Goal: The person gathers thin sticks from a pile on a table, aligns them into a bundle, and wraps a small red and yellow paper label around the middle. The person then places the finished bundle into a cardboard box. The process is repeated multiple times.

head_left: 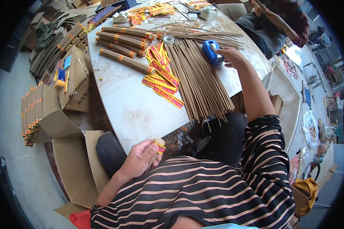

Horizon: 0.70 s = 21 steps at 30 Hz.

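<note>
White and worn, the table (pixel 130 101) is seen from above in the head view, with its near edge set just before the lap. By the left hand (pixel 141 158) a bundle of brown sticks (pixel 159 142) is gripped near its end, between thumb and curled fingers; it is held close to the striped shirt (pixel 187 187), just off the table's near edge. A red and yellow band is wrapped below the round end, while the lower part is hidden by the hand.

Over the table the right hand (pixel 234 57) is stretched out to a blue tape dispenser (pixel 212 54). Its fingers are partly bent beside the tape roll; whether tape is pinched cannot be told.

Beside the dispenser, loose brown sticks (pixel 198 80) are spread in a broad layer, some ends being pushed out past the table edge. To their left, red and yellow paper strips (pixel 162 82) are piled, partly overlapped. Finished-looking bundles (pixel 122 38) with bands are laid side by side farther left, and a roll of clear tape (pixel 169 39) is placed near their ends.

On the floor at left, an open cardboard box (pixel 72 160) is seen, with more banded bundles (pixel 34 110) stacked beyond it. Across the table, a thing is held by a co-worker (pixel 269 30).
</note>
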Tool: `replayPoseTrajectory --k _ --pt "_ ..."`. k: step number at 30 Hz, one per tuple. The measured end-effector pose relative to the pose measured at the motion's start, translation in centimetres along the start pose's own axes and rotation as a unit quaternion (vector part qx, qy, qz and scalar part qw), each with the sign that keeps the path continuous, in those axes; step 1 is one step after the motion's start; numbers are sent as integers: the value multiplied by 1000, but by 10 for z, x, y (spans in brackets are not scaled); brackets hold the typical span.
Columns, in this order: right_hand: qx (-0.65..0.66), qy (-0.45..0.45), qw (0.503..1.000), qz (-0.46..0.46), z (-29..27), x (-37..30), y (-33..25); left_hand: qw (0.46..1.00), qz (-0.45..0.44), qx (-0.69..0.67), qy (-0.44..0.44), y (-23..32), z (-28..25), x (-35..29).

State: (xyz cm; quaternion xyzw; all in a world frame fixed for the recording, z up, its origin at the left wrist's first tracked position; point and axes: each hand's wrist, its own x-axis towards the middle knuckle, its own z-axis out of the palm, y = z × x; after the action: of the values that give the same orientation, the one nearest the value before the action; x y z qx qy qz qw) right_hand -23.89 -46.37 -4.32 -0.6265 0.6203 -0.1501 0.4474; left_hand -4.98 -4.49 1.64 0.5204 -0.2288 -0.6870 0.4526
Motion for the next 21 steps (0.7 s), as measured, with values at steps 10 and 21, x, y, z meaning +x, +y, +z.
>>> replayPoseTrajectory --k 10,21 --pt "49 -103 992 56 -30 -1 31 1000 -1 9 -3 -2 2 1" --pt "144 -122 978 87 -49 -73 70 1000 -6 -17 -11 -5 12 -7"
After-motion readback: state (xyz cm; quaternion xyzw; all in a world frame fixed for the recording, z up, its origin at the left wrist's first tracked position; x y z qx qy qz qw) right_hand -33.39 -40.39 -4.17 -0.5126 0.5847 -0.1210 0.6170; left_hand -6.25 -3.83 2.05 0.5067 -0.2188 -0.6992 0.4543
